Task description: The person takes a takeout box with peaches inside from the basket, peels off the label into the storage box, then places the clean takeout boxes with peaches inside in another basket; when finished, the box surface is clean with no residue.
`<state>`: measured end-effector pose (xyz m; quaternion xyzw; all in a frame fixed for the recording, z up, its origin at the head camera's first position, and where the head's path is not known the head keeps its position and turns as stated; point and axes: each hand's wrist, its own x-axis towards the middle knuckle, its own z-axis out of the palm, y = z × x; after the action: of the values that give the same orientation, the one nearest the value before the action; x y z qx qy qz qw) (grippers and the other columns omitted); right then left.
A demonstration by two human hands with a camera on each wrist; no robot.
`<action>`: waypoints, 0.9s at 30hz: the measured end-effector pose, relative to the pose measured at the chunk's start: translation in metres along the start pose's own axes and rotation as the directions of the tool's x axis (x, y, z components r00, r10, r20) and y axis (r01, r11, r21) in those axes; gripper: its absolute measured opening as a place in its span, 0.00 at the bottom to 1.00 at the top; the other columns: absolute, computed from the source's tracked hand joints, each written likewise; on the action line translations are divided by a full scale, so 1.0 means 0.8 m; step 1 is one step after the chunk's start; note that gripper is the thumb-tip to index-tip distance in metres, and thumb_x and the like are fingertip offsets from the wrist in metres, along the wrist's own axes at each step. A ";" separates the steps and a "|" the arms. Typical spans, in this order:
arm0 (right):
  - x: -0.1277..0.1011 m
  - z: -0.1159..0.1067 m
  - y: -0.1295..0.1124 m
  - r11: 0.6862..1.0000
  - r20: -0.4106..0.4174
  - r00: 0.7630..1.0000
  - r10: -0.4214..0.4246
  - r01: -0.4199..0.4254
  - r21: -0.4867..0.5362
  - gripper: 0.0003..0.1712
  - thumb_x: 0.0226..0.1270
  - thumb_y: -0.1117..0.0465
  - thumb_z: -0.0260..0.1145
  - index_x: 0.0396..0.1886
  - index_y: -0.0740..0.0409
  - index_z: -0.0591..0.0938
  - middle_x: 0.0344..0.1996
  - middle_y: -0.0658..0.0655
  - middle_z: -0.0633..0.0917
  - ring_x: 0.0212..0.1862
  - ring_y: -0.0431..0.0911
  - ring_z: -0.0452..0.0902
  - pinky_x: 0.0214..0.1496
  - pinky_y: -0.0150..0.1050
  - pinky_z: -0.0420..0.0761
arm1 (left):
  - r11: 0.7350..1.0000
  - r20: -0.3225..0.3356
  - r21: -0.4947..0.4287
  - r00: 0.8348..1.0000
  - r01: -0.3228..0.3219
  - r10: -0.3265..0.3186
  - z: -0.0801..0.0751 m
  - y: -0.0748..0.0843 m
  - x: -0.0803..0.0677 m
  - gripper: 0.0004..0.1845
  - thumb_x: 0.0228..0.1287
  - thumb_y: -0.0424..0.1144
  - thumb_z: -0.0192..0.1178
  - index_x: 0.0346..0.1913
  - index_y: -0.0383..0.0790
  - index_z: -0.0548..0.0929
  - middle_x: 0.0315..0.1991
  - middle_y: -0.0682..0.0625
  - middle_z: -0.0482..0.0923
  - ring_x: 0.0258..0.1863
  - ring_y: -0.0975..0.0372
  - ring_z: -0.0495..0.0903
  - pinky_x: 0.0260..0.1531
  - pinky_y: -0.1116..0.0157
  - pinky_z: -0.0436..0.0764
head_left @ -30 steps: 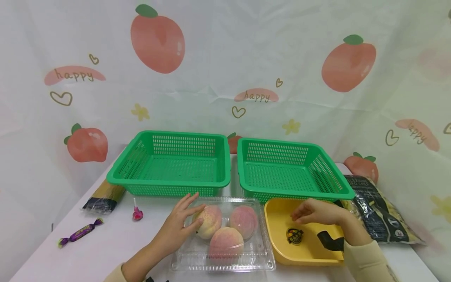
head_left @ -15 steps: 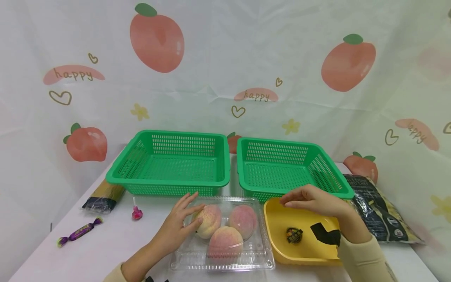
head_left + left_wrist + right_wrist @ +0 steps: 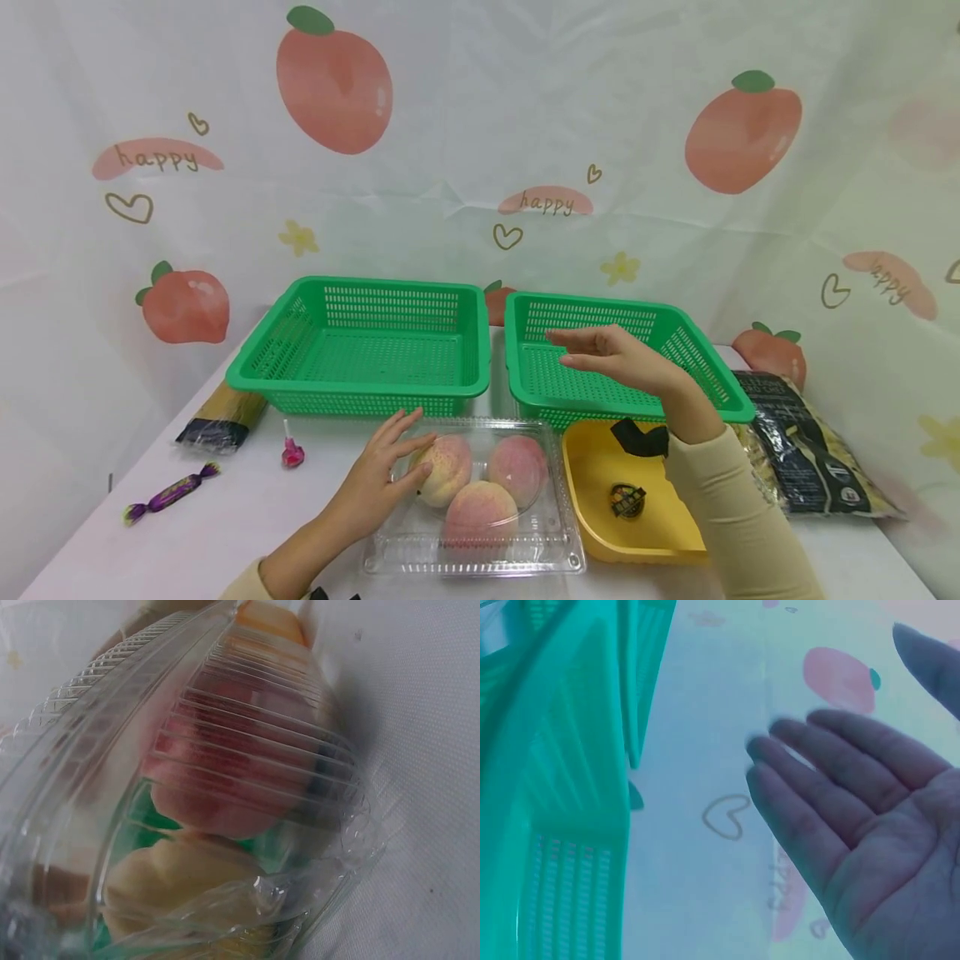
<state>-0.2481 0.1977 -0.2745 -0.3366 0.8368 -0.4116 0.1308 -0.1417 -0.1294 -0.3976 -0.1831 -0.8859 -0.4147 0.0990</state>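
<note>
A clear plastic clamshell box [image 3: 480,546] with three peaches [image 3: 480,512] lies at the table's front middle. My left hand [image 3: 382,479] rests on its left side, fingers spread over the lid and touching above the left peach [image 3: 450,467]. In the left wrist view the ribbed lid [image 3: 247,750] fills the frame with a peach [image 3: 225,802] behind it. My right hand [image 3: 607,354] hovers flat and empty above the right green basket [image 3: 720,404]. In the right wrist view its palm [image 3: 870,825] is open, fingers straight.
A left green basket [image 3: 360,392] stands beside the right one. A yellow tray [image 3: 592,533] with a round sticker [image 3: 627,500] sits right of the box. A dark snack bag [image 3: 810,458] lies far right. A pasta pack [image 3: 221,421], lollipop [image 3: 291,452] and purple candy [image 3: 168,493] lie left.
My right hand rose from the yellow tray and moved back and left over the right green basket, opening flat. My left hand stayed on the clamshell box.
</note>
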 end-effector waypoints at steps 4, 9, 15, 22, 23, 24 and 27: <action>0.027 0.004 -0.005 0.999 -0.021 1.000 0.014 -0.013 0.031 0.32 0.69 0.53 0.56 0.70 0.57 0.62 0.70 0.58 0.62 0.71 0.54 0.58 0.67 0.51 0.65 | 1.000 -0.003 -0.005 1.000 0.000 0.000 -0.001 0.000 0.000 0.20 0.62 0.44 0.60 0.55 0.39 0.79 0.69 0.42 0.60 0.71 0.44 0.51 0.57 0.31 0.58; 0.061 0.014 -0.007 0.999 -0.049 0.998 0.040 -0.038 0.036 0.35 0.69 0.51 0.57 0.72 0.52 0.57 0.73 0.55 0.54 0.73 0.56 0.49 0.71 0.53 0.58 | 1.000 -0.004 -0.008 1.000 -0.001 0.001 -0.001 -0.001 0.001 0.20 0.62 0.44 0.60 0.55 0.39 0.79 0.69 0.42 0.60 0.71 0.43 0.51 0.57 0.31 0.57; 0.100 0.030 -0.011 0.999 -0.080 0.996 0.050 -0.051 -0.017 0.36 0.68 0.50 0.57 0.72 0.47 0.57 0.75 0.51 0.48 0.60 0.60 0.68 0.67 0.53 0.64 | 1.000 -0.003 -0.008 1.000 -0.002 0.002 -0.002 -0.001 0.000 0.20 0.62 0.44 0.60 0.55 0.39 0.79 0.69 0.42 0.60 0.71 0.43 0.51 0.57 0.31 0.57; 0.145 0.046 -0.018 0.995 -0.094 0.992 0.089 -0.084 0.052 0.36 0.68 0.49 0.57 0.72 0.49 0.57 0.75 0.50 0.48 0.75 0.49 0.44 0.72 0.51 0.58 | 1.000 -0.010 -0.004 1.000 -0.005 0.005 -0.001 -0.002 -0.002 0.20 0.62 0.44 0.60 0.55 0.39 0.79 0.69 0.43 0.60 0.71 0.43 0.51 0.56 0.30 0.58; 0.150 0.048 -0.019 0.994 -0.094 0.991 0.098 -0.092 0.064 0.36 0.68 0.49 0.57 0.72 0.49 0.57 0.75 0.50 0.48 0.75 0.49 0.45 0.71 0.52 0.59 | 1.000 -0.010 -0.006 1.000 -0.006 0.006 0.000 -0.002 -0.001 0.20 0.62 0.44 0.60 0.55 0.39 0.79 0.69 0.43 0.60 0.71 0.43 0.51 0.56 0.30 0.58; 0.156 0.049 -0.019 0.992 -0.098 0.989 0.110 -0.104 0.069 0.36 0.68 0.48 0.57 0.72 0.49 0.57 0.75 0.50 0.49 0.75 0.49 0.47 0.71 0.52 0.59 | 1.000 -0.010 -0.007 1.000 -0.008 0.008 0.000 -0.002 -0.001 0.20 0.62 0.44 0.60 0.55 0.40 0.79 0.69 0.43 0.60 0.70 0.43 0.51 0.56 0.30 0.57; 0.170 0.055 -0.017 0.986 -0.110 0.982 0.155 -0.146 0.083 0.35 0.69 0.46 0.56 0.72 0.48 0.59 0.74 0.50 0.50 0.75 0.49 0.46 0.70 0.53 0.60 | 1.000 -0.004 -0.011 1.000 -0.008 0.008 0.001 -0.001 -0.001 0.20 0.62 0.44 0.60 0.55 0.39 0.79 0.69 0.42 0.60 0.71 0.43 0.51 0.57 0.30 0.57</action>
<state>-0.3206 0.0743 -0.2831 -0.2426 0.8501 -0.4503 0.1250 -0.1416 -0.1296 -0.3987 -0.1862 -0.8827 -0.4194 0.1016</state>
